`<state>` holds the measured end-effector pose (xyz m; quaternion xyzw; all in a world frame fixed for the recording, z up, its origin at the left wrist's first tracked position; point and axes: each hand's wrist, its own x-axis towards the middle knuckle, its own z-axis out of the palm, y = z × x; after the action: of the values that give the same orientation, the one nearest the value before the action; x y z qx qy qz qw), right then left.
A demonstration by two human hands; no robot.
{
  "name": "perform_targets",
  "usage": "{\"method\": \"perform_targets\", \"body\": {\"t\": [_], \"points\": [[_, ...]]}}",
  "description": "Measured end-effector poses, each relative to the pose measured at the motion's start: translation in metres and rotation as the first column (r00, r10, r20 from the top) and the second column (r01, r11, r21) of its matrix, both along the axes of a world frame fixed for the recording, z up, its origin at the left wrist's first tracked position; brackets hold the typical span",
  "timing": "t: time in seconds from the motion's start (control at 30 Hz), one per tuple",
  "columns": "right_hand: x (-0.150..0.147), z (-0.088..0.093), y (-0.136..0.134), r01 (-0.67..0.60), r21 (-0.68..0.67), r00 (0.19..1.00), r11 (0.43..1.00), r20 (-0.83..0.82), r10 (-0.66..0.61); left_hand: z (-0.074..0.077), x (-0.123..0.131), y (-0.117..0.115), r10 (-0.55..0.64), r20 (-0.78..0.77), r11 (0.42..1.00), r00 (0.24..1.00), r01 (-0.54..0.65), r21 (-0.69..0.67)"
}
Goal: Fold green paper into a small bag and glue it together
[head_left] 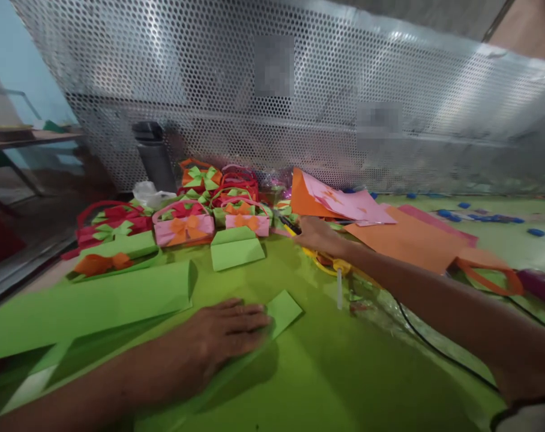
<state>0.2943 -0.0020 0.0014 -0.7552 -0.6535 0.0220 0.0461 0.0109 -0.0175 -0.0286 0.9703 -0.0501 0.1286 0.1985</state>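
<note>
My left hand [227,330] lies flat, fingers stretched out, on a folded green paper strip [285,312] on the green tabletop. Farther off to the right, my right hand [320,234] has its fingers closed at a slim yellow-and-black tool [289,225]; its exact kind is hard to make out. Just below that hand is a yellow glue gun [331,265] with a pale glue stick [340,289] sticking out. A small folded green paper piece [237,253] stands between the hands. A large folded green sheet [92,306] rests left of my left hand.
Small paper bags with bows [185,227] crowd the back left, before a dark bottle [154,157]. Orange sheets [412,240] and pink sheets [344,201] lie at right. A black cable [439,354] runs under my right arm. A perforated metal panel [209,72] borders the table.
</note>
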Motion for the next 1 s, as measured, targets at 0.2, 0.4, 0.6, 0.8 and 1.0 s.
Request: {"method": "perform_targets", "body": {"t": [0.2, 0.4, 0.6, 0.8, 1.0], "points": [[-0.004, 0.027, -0.075, -0.076, 0.074, 0.991, 0.994, -0.107, 0.084, 0.006, 0.001, 0.001, -0.03, -0.022, 0.993, 0.999, 0.027, -0.113], [-0.011, 0.019, -0.167, -0.141, 0.2, 0.976, 0.97, -0.137, 0.17, -0.005, 0.001, 0.004, 0.0, 0.122, 0.984, 0.993, 0.021, -0.178], [0.0, -0.009, -0.202, -0.182, 0.172, 0.965, 0.968, -0.156, 0.209, -0.018, 0.002, -0.004, 0.122, 0.194, 0.97, 0.973, -0.076, -0.231], [0.012, -0.019, -0.218, -0.184, 0.15, 0.968, 0.971, -0.142, 0.205, -0.012, -0.003, -0.006, 0.197, 0.099, 0.964, 0.975, -0.174, -0.202], [0.016, -0.022, -0.221, -0.188, 0.144, 0.969, 0.972, -0.135, 0.207, -0.007, -0.003, 0.003, 0.093, 0.043, 0.991, 0.995, -0.088, -0.096]]}}
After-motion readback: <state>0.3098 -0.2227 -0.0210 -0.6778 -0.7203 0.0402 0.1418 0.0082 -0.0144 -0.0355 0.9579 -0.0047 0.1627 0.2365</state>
